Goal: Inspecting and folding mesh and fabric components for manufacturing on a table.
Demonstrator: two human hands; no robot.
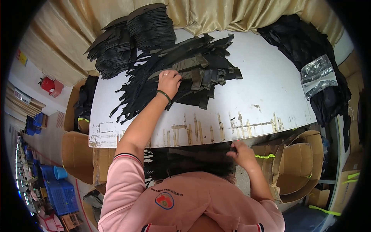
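Note:
On the white table a loose heap of black mesh and dark fabric pieces (143,91) is spread out, with strap-like ends pointing right. My left hand (169,82), wearing a ring and a dark bangle, reaches into this heap, its fingers bent down and closed on a dark piece; the fingertips are partly hidden. Across my lap, below the table's front edge, lies a black fabric piece with mesh at its left end (193,157). At its right end my right hand (243,154) is closed, thumb and finger pinching by the fabric's corner.
Neat stacks of dark fabric pieces (150,27) stand at the back left of the table (266,85). Black fabric with a clear plastic bag (319,75) hangs over its right side. Cardboard boxes (79,154) flank me, another open box (299,166) at right. A gold curtain (224,15) closes the back.

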